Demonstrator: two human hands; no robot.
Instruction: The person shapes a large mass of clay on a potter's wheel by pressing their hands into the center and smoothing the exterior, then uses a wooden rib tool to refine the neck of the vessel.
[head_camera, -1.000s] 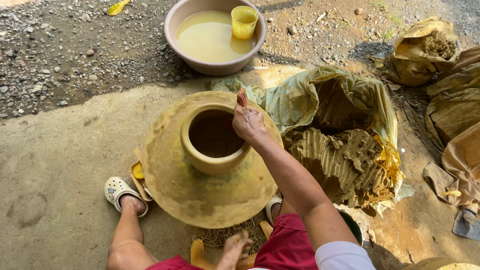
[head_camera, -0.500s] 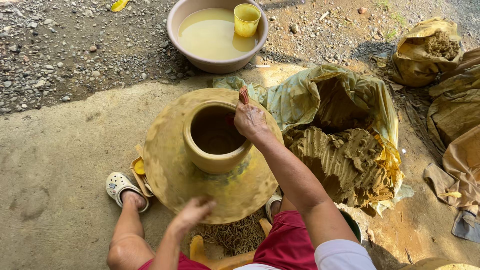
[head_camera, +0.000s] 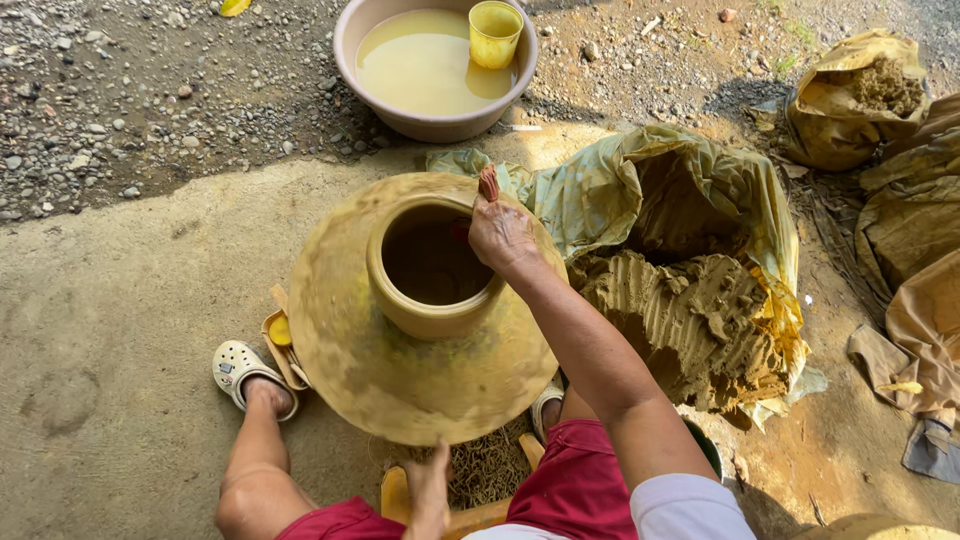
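A: Item one, clay pot (head_camera: 432, 290). Wet, wide-mouthed, standing upright at the middle of the round wheel disc (head_camera: 400, 390).

B: Right hand (head_camera: 503, 232)?

A: Resting on the pot's rim, right side. Fingers (head_camera: 489, 184) pressed together and pinched on the rim (head_camera: 478, 205), thumb hidden inside the mouth.

B: Left hand (head_camera: 428, 490)?

A: Low, just below the disc's near edge, touching or nearly touching it. Fingers close together, holding nothing; contact not certain.

B: Around the pot?

A: Behind the pot, on gravel: pink basin (head_camera: 430, 125) of murky yellowish water, with a yellow cup (head_camera: 495, 33) standing in it at the right side. Right of the pot: open plastic sack (head_camera: 690, 190) holding a grooved mass of raw clay (head_camera: 690, 320). Farther right of the pot: second sack (head_camera: 850, 100) with crumbly material inside, plus brown cloth bundles (head_camera: 920, 250).

B: Left of the pot?

A: White perforated clog (head_camera: 238, 365) on a foot, set on bare concrete floor (head_camera: 110, 330). Small yellow dish (head_camera: 280, 330) just beside the disc's left edge.

B: Below the pot?

A: Red shorts (head_camera: 580, 485), knees spread either side of the disc; wooden seat edge (head_camera: 395, 490) between them.
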